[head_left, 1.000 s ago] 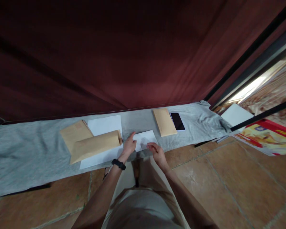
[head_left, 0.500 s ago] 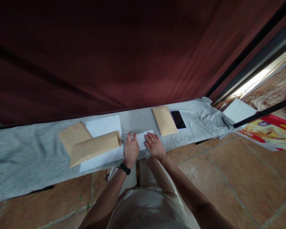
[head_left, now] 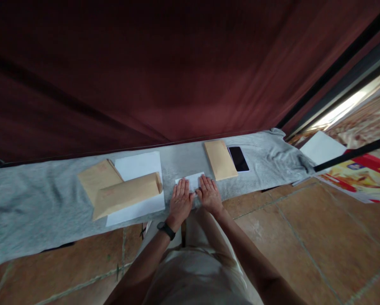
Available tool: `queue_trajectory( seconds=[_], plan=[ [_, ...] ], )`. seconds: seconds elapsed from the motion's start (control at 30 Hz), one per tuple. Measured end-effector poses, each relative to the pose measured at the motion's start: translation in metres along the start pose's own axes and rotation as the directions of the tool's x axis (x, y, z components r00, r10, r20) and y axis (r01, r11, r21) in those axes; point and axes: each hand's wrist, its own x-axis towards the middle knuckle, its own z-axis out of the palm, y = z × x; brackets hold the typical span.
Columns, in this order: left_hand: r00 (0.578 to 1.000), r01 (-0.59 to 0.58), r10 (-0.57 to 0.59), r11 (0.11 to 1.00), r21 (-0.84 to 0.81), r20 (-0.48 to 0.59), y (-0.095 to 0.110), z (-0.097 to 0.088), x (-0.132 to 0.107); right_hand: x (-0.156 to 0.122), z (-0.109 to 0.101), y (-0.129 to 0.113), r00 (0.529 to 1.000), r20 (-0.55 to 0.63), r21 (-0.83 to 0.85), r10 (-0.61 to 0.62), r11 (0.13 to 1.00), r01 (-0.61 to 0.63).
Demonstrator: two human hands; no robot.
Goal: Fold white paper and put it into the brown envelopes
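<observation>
A small folded white paper (head_left: 192, 180) lies on the grey cloth (head_left: 34, 203) in front of me. My left hand (head_left: 180, 201) rests flat on its left part, fingers stretched out, with a black band at the wrist. Flat beside it, my right hand (head_left: 210, 195) presses the paper's right part with fingers spread. Most of the paper is hidden under both palms.
Two brown envelopes (head_left: 126, 195) lie on a white sheet (head_left: 139, 166) to the left. Another brown envelope (head_left: 220, 159) and a black phone (head_left: 238, 158) sit to the right. A dark red curtain (head_left: 145, 72) hangs behind. White paper (head_left: 321, 147) and a colourful poster (head_left: 364, 178) lie far right.
The paper has become smaller under my hands. Both hands came together and went from touching its edges to lying flat on top of it.
</observation>
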Motion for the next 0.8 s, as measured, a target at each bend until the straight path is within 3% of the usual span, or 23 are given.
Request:
queue_trajectory(
  seconds=[0.53,0.63,0.8],
  plan=[
    [0.996,-0.006,0.006,1.000,-0.004,-0.088,-0.013,-0.003,-0.036,-0.041,-0.013,0.009,0.998,-0.013,-0.010,0.056,0.998,-0.056],
    [0.995,-0.005,0.005,1.000,-0.006,-0.099,-0.011,-0.005,-0.034,-0.047,-0.013,0.009,0.997,-0.035,0.009,0.067,0.998,-0.067],
    [0.991,-0.127,0.125,0.991,-0.040,-0.047,0.007,-0.008,-0.019,-0.039,-0.019,0.004,0.984,-0.051,0.084,0.169,0.983,-0.164]
  ],
)
